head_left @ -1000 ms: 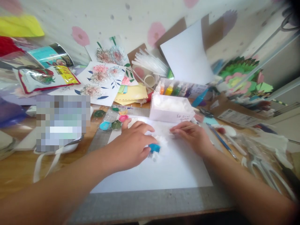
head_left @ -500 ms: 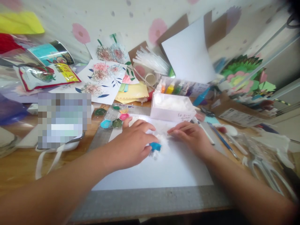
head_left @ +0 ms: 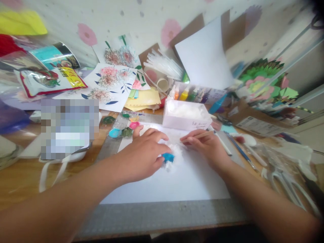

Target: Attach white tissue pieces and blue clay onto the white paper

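Behind the bench [head_left: 17, 179], its wood-toned top showing at the left, we see a pale wall [head_left: 108, 17] printed with pink flowers [head_left: 170, 33] and small grey spots [head_left: 122, 14]. To our right, slanting pale bars [head_left: 296, 60] cross before a greyish surface [head_left: 310, 116] we cannot identify. The light is soft, dimming towards the right.

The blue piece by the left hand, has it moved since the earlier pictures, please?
No; judged against the white box, the blue piece has kept its place.

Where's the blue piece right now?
In the head view, the blue piece is just right of centre, over the white paper sheet, by the thumb of the left hand, with white fluff beside it.
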A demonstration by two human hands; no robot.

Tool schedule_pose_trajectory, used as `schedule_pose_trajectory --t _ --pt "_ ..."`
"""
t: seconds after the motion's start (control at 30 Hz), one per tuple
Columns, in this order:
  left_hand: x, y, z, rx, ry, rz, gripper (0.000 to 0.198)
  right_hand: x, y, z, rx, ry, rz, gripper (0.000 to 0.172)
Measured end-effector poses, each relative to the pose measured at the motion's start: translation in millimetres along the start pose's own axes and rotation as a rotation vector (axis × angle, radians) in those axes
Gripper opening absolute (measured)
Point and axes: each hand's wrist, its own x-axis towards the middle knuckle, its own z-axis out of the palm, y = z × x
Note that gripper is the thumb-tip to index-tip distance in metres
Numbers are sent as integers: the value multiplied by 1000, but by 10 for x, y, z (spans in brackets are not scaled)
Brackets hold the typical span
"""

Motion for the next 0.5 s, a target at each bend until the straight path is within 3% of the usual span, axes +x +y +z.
schedule_pose_trajectory --t 0.5 --pt "-8 13 -16 -6 -16 -3 30 6 -68 32 -54 82 -7 17"
